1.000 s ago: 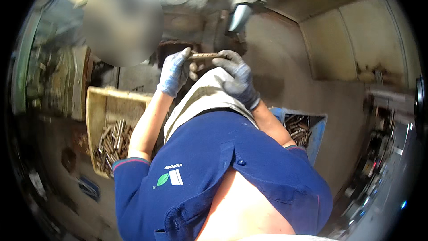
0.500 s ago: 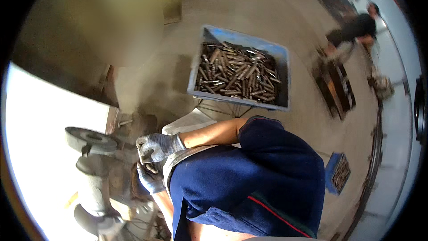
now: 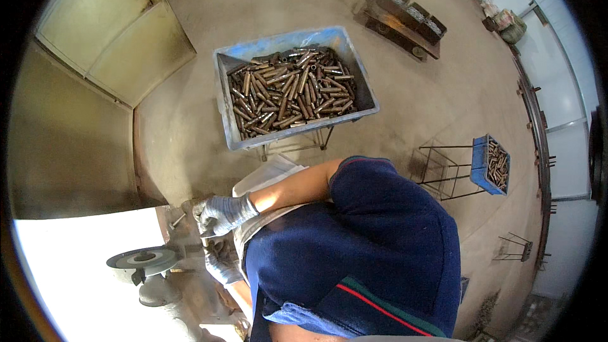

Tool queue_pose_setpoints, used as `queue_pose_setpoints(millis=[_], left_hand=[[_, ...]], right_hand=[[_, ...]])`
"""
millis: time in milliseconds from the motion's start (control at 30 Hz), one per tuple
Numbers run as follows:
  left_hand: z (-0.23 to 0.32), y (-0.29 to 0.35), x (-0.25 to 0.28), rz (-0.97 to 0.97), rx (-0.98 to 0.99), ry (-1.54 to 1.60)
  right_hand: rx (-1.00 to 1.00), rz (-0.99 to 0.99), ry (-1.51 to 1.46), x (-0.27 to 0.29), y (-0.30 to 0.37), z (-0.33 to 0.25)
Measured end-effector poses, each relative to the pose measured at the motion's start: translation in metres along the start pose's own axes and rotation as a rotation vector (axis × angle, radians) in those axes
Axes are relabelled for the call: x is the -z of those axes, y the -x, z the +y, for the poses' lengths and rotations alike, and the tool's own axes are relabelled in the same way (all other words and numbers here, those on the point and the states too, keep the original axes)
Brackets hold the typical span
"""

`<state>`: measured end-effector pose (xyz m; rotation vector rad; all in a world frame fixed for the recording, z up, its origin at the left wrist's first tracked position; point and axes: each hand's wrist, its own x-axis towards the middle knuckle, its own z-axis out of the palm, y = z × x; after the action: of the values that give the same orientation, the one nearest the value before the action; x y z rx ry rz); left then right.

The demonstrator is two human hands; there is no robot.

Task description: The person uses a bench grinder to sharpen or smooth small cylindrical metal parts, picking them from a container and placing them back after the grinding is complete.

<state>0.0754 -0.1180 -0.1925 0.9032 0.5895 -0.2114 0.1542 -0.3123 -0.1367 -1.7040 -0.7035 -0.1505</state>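
Note:
Both my hands wear grey-blue knit gloves and are close together beside a bench grinder. My right hand (image 3: 225, 215) is closed, its fingers curled around a short metal tube (image 3: 204, 241) that shows only as a small light end below the fingers. Just below it in the head view, my left hand (image 3: 221, 267) has its darkened fingers bent in at the tube's lower end. Most of the tube is hidden by the gloves. The round grinding wheel (image 3: 144, 257) sits left of my hands, on the grey grinder body (image 3: 161, 291).
A large blue crate (image 3: 294, 132) full of metal tubes stands on a thin metal stand. A smaller blue crate (image 3: 482, 168) of tubes is on another stand at right. Far off, a person stands by a cart (image 3: 405, 38) with dark boxes. Metal panels (image 3: 69, 145) rise at left.
The view has turned, so the large crate appears farther left and the cart farther up. My hands stay together; less of the tube shows between them now.

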Motion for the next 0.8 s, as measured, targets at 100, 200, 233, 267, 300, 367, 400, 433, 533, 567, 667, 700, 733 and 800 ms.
queue_pose_setpoints(millis=[100,200,233,267,300,367,400,433,533,567,667,700,733,800], left_hand=[[-0.023,-0.014,0.044,-0.075,-0.262,-0.368],[-0.024,-0.012,0.050,-0.070,-0.399,-0.548],[-0.021,-0.010,0.045,-0.085,-0.428,-0.606],[-0.017,-0.005,0.036,0.003,-0.357,-0.605],[-0.013,-0.003,0.033,0.021,-0.354,-0.598],[-0.007,0.001,0.031,0.062,-0.350,-0.580],[-0.009,0.000,0.037,0.034,-0.394,-0.514],[-0.010,0.002,0.041,0.037,-0.403,-0.485],[-0.007,0.010,0.021,0.057,-0.383,-0.438],[-0.002,0.014,-0.004,0.072,-0.341,-0.453],[0.000,0.020,-0.012,0.123,-0.316,-0.453],[-0.001,0.021,-0.004,0.136,-0.322,-0.453],[-0.002,0.021,0.003,0.149,-0.327,-0.453],[-0.001,0.016,0.007,0.140,-0.331,-0.461]], right_hand=[[-0.010,-0.011,-0.031,-0.006,-0.004,0.000],[0.053,-0.035,-0.031,-0.008,-0.008,-0.005],[0.054,-0.027,-0.031,-0.009,-0.009,-0.001],[0.057,-0.018,-0.032,-0.010,-0.011,0.002],[0.061,-0.012,-0.034,-0.012,-0.012,0.004],[-0.019,-0.060,-0.065,-0.014,-0.014,0.003],[-0.058,-0.086,-0.081,-0.015,-0.015,0.002],[-0.047,-0.089,-0.082,-0.017,-0.016,0.002],[-0.025,-0.076,-0.072,-0.018,-0.016,0.007],[-0.027,-0.053,-0.062,-0.015,-0.016,0.014],[-0.100,-0.111,-0.079,-0.013,-0.017,0.010],[-0.137,-0.144,-0.092,-0.014,-0.018,0.007],[-0.131,-0.155,-0.099,-0.015,-0.017,0.006],[-0.125,-0.151,-0.091,-0.014,-0.018,0.008]])
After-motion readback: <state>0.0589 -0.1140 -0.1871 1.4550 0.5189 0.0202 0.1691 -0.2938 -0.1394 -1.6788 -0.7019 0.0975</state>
